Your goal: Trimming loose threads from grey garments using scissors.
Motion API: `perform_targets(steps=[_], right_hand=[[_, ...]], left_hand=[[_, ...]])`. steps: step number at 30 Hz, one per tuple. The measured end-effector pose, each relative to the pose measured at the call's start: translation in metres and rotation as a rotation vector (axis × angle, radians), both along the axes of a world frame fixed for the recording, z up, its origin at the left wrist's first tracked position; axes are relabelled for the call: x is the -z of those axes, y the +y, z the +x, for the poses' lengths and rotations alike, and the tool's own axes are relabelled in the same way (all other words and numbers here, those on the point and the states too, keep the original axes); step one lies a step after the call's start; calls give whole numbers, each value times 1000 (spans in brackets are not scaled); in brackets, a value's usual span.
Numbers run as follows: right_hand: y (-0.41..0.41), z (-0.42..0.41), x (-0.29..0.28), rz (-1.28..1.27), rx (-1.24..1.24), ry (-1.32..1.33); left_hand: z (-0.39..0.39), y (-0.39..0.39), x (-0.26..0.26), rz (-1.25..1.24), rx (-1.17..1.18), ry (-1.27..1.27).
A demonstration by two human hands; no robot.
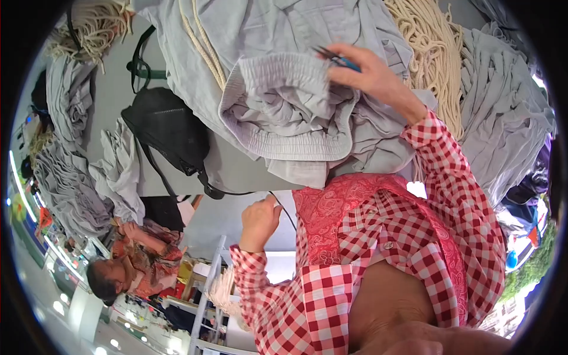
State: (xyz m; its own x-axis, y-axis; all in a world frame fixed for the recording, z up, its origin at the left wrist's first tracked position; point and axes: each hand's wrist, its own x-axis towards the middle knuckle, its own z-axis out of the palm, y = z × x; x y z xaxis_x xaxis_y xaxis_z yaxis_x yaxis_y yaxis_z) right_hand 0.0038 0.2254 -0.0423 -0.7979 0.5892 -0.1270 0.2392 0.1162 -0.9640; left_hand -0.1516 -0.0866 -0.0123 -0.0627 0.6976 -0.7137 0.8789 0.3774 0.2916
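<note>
My right hand holds small thread snips with blue handles and dark blades, over the right side of a grey garment's elastic waistband. The waistband lies in an open loop on spread grey fabric. Two cream cords run over the fabric at the upper left. My left hand is raised beyond the near table edge, below the garment in the picture, its fingers curled. Whether it holds anything fine, such as thread, does not show.
A black bag with straps lies left of the garment on the grey table. Cream cords and grey garments are heaped at right. More grey garments lie at far left, near another person.
</note>
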Motion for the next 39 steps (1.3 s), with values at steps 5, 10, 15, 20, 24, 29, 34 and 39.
perform_targets(steps=[5, 10, 15, 20, 24, 29, 34, 39], right_hand=[[-21, 0, -11, 28, -9, 36], [-28, 6, -41, 191, -134, 134], [-22, 19, -54, 28, -128, 149], [-18, 15, -41, -136, -97, 132], [-20, 15, -58, 9, -142, 31], [-51, 21, -66, 588, -49, 39], [-90, 24, -58, 784, -45, 118], [-87, 26, -72, 515, -111, 97]], left_hand=[[17, 74, -26, 335, -619, -227], [15, 151, -49, 687, -752, -519], [3, 189, -43, 419, -483, -610], [9, 173, -34, 546, -611, -693], [11, 160, -33, 711, -823, -851], [20, 152, -46, 916, -1159, -1251], [27, 145, -33, 1054, -1368, -1303], [29, 132, -24, 1031, -1497, -1370]])
